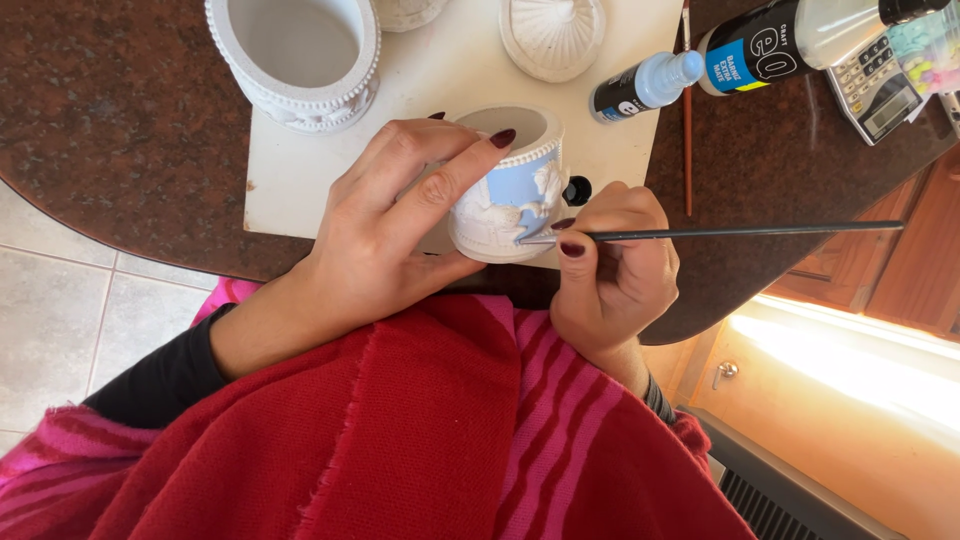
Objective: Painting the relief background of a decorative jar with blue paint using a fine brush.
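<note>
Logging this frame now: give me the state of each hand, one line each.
Left hand: closed around the small white pot, steadying it.
Right hand: closed on a thin paintbrush, tip at the pot's blue patch.

A single head-worn camera looks almost straight down from close above the person's lap, facing the near edge of a dark stone table (pixel 120 120) that fills the upper half of the frame. The left hand (pixel 400 215) and right hand (pixel 610 265) sit at centre frame, very near the lens. A red shawl (pixel 420 440) fills the bottom; floor tiles (pixel 50 310) show at left, a cabinet (pixel 900 270) at right.
</note>
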